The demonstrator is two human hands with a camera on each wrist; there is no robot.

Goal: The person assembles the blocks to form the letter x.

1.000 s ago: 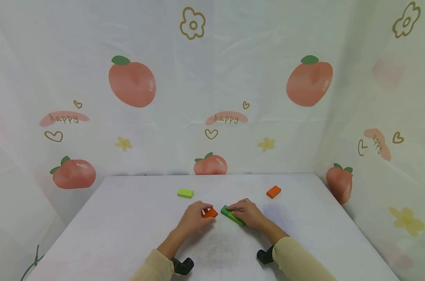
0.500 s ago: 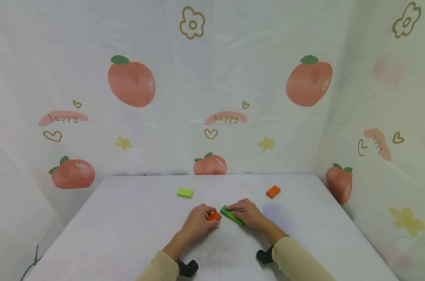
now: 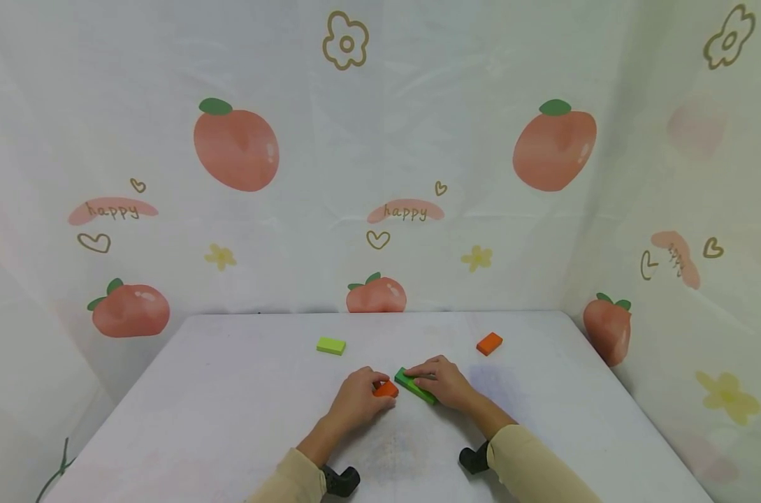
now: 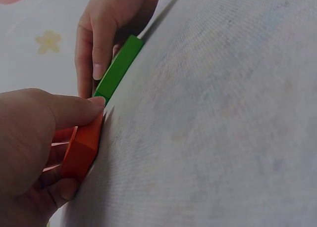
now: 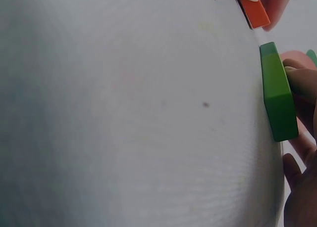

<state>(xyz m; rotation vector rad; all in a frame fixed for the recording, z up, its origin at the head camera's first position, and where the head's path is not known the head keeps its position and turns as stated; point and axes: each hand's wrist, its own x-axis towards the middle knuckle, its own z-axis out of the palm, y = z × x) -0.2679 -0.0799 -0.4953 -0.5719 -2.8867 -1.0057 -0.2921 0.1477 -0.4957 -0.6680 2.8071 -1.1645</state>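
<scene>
Smooth orange block [image 4: 83, 147], smooth green block [image 4: 120, 68]; tabletop [image 3: 242, 391] (matt)

From farther back, the head view faces forward and down over the flat white tabletop [image 3: 242, 412], while both wrist views skim it closely, sharing the oblong green block [image 4: 120, 67].

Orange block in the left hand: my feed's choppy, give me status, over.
Left hand pinching orange block. Right hand on green block. Narrow gap between these two, nothing seen in it. Lime block, second orange block farther back.
</scene>
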